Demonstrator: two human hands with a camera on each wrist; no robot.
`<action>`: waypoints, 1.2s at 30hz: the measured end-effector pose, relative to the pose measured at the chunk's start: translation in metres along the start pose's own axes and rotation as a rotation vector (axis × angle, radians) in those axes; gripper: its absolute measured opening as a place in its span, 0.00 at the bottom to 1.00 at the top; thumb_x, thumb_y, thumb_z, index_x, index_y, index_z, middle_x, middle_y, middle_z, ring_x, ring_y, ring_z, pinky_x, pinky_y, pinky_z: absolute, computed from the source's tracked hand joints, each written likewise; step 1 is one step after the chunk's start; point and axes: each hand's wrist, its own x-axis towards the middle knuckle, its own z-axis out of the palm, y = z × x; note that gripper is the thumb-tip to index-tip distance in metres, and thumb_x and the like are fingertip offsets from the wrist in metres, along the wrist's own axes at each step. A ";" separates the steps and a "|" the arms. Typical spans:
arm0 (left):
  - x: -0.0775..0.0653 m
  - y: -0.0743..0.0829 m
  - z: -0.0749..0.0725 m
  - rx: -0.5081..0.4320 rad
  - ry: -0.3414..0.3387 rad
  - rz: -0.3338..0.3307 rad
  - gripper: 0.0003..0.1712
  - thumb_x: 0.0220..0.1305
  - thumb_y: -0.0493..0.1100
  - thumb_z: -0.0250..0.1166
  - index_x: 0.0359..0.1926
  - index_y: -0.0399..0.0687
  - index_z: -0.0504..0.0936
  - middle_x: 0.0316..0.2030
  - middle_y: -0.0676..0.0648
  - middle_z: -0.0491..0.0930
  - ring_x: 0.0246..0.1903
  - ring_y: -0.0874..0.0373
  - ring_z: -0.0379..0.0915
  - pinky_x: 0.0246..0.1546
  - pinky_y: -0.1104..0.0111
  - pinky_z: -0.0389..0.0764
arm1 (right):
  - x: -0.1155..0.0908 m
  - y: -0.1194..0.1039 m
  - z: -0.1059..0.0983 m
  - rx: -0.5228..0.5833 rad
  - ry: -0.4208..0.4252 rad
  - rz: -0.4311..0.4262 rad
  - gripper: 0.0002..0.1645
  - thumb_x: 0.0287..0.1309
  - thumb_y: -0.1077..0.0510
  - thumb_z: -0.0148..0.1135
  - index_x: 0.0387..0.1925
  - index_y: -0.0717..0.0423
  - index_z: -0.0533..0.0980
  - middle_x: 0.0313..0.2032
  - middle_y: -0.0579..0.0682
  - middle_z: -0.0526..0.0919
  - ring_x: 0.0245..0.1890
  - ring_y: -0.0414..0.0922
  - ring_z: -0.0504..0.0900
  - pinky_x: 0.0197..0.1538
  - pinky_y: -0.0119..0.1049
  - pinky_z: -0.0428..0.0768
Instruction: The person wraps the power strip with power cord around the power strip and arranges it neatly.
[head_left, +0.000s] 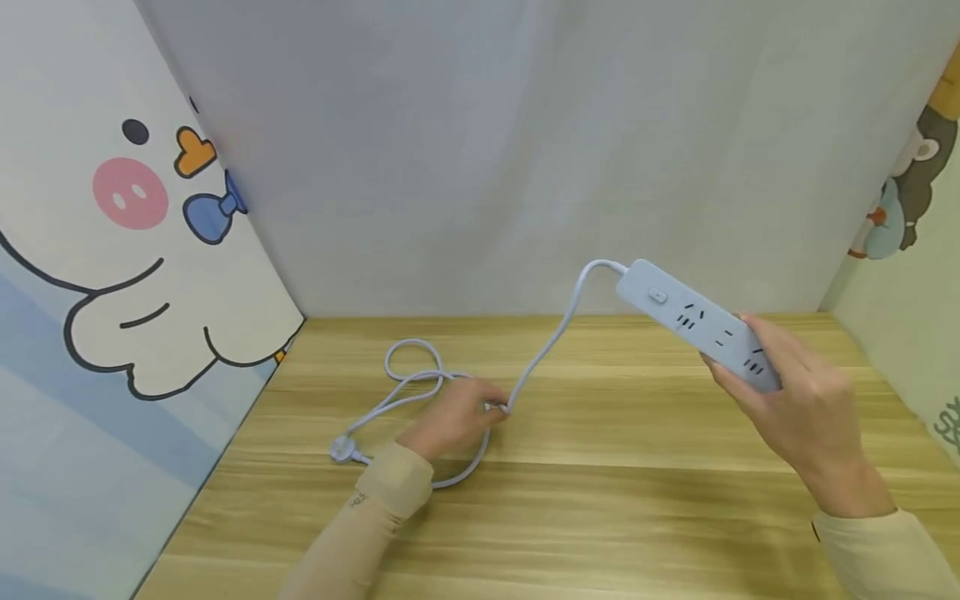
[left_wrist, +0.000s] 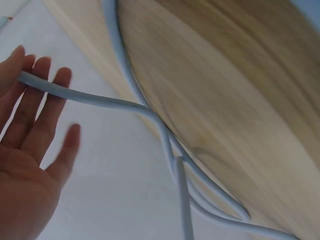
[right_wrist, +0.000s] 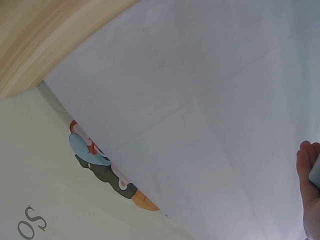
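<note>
My right hand (head_left: 806,404) grips the lower end of a white power strip (head_left: 693,321), held tilted above the table with its sockets and switch facing up. Only the edge of that hand (right_wrist: 310,185) shows in the right wrist view. From the strip's upper end the white cable (head_left: 551,337) droops down to my left hand (head_left: 457,412), which pinches it between thumb and fingers. Seen from the left wrist, the cable (left_wrist: 95,98) runs across the fingers, while the little finger stands apart. The rest lies in loose loops around the left hand, ending in a plug (head_left: 342,449).
The wood-grain table (head_left: 600,517) meets a pale grey cloth wall (head_left: 562,167) at the back. A cartoon-printed panel (head_left: 150,275) stands along the left side, and another printed panel (head_left: 892,308) closes off the right.
</note>
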 end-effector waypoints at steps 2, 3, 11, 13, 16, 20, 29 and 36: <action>-0.004 -0.005 -0.003 -0.050 0.045 -0.031 0.12 0.67 0.42 0.68 0.48 0.44 0.89 0.48 0.45 0.88 0.52 0.48 0.84 0.60 0.53 0.81 | -0.001 0.002 -0.001 -0.041 0.002 0.003 0.43 0.69 0.32 0.53 0.49 0.71 0.81 0.41 0.66 0.88 0.31 0.62 0.85 0.39 0.28 0.78; -0.007 -0.008 -0.004 -0.072 0.072 -0.048 0.12 0.67 0.42 0.68 0.49 0.44 0.89 0.47 0.46 0.88 0.51 0.49 0.84 0.56 0.55 0.83 | -0.001 0.003 -0.002 -0.062 0.002 0.009 0.43 0.70 0.32 0.53 0.49 0.72 0.80 0.41 0.66 0.87 0.31 0.62 0.85 0.35 0.35 0.78; -0.018 -0.022 -0.027 -0.248 0.474 -0.083 0.11 0.69 0.42 0.67 0.45 0.40 0.90 0.35 0.45 0.90 0.34 0.55 0.85 0.33 0.73 0.82 | -0.004 0.009 -0.002 -0.157 0.010 0.070 0.44 0.70 0.30 0.51 0.48 0.72 0.79 0.39 0.67 0.86 0.29 0.62 0.83 0.24 0.53 0.73; -0.020 -0.024 -0.033 -0.288 0.556 -0.100 0.12 0.70 0.43 0.66 0.44 0.40 0.90 0.32 0.44 0.88 0.31 0.56 0.85 0.27 0.77 0.78 | -0.006 0.009 -0.001 -0.167 0.005 0.087 0.45 0.69 0.29 0.51 0.47 0.71 0.79 0.38 0.66 0.86 0.27 0.62 0.82 0.23 0.53 0.72; -0.024 -0.026 -0.039 -0.348 0.637 -0.142 0.15 0.72 0.47 0.64 0.44 0.41 0.89 0.30 0.42 0.87 0.28 0.56 0.84 0.25 0.77 0.78 | -0.007 0.008 0.002 -0.166 -0.005 0.099 0.46 0.69 0.27 0.50 0.46 0.71 0.79 0.37 0.67 0.85 0.25 0.62 0.81 0.21 0.55 0.73; -0.028 -0.029 -0.044 -0.427 0.713 -0.175 0.18 0.74 0.49 0.62 0.44 0.38 0.88 0.30 0.36 0.85 0.26 0.61 0.84 0.28 0.75 0.84 | -0.008 0.008 0.003 -0.150 -0.036 0.096 0.47 0.69 0.26 0.48 0.45 0.71 0.78 0.35 0.68 0.84 0.25 0.63 0.80 0.21 0.57 0.75; -0.028 -0.033 -0.047 -0.576 0.708 -0.169 0.19 0.76 0.46 0.59 0.44 0.31 0.85 0.35 0.31 0.86 0.30 0.64 0.87 0.38 0.69 0.88 | -0.013 0.006 0.005 -0.107 -0.131 0.094 0.49 0.70 0.26 0.43 0.46 0.72 0.76 0.35 0.69 0.82 0.28 0.62 0.80 0.25 0.56 0.78; -0.030 -0.033 -0.049 -0.673 0.675 -0.149 0.19 0.75 0.45 0.60 0.44 0.30 0.84 0.32 0.40 0.88 0.30 0.63 0.88 0.39 0.66 0.89 | -0.018 0.008 0.006 -0.113 -0.235 0.065 0.54 0.70 0.25 0.37 0.51 0.75 0.76 0.39 0.72 0.82 0.29 0.64 0.81 0.26 0.58 0.82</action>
